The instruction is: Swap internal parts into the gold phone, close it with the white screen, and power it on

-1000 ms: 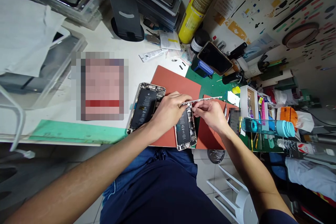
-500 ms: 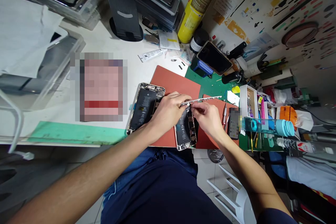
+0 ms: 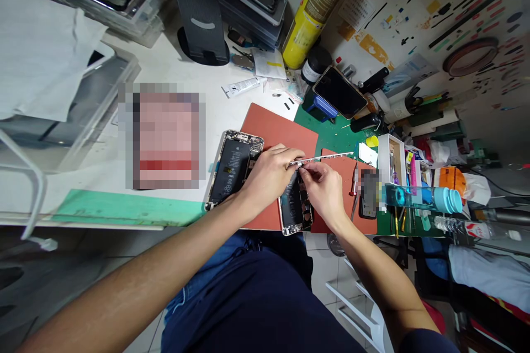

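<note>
An opened phone [image 3: 293,212] lies on the red mat in front of me, its black battery and inner parts showing. Above its far end stands a thin phone screen [image 3: 331,156], seen edge-on. My left hand [image 3: 269,174] is closed on the left end of this screen. Just below the screen, my right hand [image 3: 325,185] has thumb and fingers pinched together by the phone's upper part; what they hold, if anything, is hidden. Another opened phone [image 3: 228,171] with a bare battery lies to the left, partly covered by my left hand and forearm.
Right of the hands, a screwdriver [image 3: 354,185] and a phone [image 3: 368,193] lie on the red mat [image 3: 265,121]. A blue bottle [image 3: 430,198] and tool box [image 3: 391,154] stand farther right. Behind are a propped phone [image 3: 342,91] and a yellow spray can [image 3: 306,22].
The whole view has shifted slightly. My right hand's fingers have moved a little at the phone's upper part, while my left hand still holds the screen in much the same place.
</note>
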### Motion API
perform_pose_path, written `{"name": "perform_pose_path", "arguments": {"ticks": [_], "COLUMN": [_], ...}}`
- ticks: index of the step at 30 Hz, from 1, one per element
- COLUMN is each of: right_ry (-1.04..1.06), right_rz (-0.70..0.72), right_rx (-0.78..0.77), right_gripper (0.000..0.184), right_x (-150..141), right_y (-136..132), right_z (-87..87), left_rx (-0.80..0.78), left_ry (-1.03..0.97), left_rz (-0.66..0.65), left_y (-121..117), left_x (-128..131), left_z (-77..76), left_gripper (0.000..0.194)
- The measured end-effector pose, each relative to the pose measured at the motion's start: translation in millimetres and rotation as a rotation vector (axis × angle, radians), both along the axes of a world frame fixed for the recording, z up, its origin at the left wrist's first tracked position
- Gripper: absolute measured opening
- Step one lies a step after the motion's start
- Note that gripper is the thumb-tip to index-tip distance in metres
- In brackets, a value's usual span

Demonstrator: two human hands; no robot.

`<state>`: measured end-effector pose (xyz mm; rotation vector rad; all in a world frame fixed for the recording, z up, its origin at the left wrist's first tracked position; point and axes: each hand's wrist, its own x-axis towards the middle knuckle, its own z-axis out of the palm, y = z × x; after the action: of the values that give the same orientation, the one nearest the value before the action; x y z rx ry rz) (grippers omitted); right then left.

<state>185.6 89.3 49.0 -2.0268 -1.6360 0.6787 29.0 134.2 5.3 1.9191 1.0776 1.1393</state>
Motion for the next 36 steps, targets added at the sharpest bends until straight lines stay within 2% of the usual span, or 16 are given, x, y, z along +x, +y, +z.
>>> {"name": "perform_pose_path", "arguments": {"ticks": [10, 24, 31, 36], "right_ry": [0.021, 0.242, 0.281, 0.302], "right_rz": [-0.033, -0.035, -0.02, -0.036], "right_rx": [-0.002, -0.084, -0.13, -0.125], "right_gripper": [0.02, 0.013, 0.032, 0.034], "right_x": [4, 17, 21, 21], "right_y": [5, 8, 13, 12], "right_z": [-0.4, -2.2, -3.7, -4.6], "left_rx": [-0.009, -0.012, -0.006, -0.009], "left_ry": [0.0, -0.026, -0.012, -0.003], "left_rz": [-0.005, -0.008, -0.006, -0.008], "left_y": [1, 0, 0, 0], "left_x": [1, 0, 0, 0], "left_z": [-0.6, -1.4, -2.2, -2.1], "left_gripper": [0.024, 0.025, 0.024, 0.023]}}
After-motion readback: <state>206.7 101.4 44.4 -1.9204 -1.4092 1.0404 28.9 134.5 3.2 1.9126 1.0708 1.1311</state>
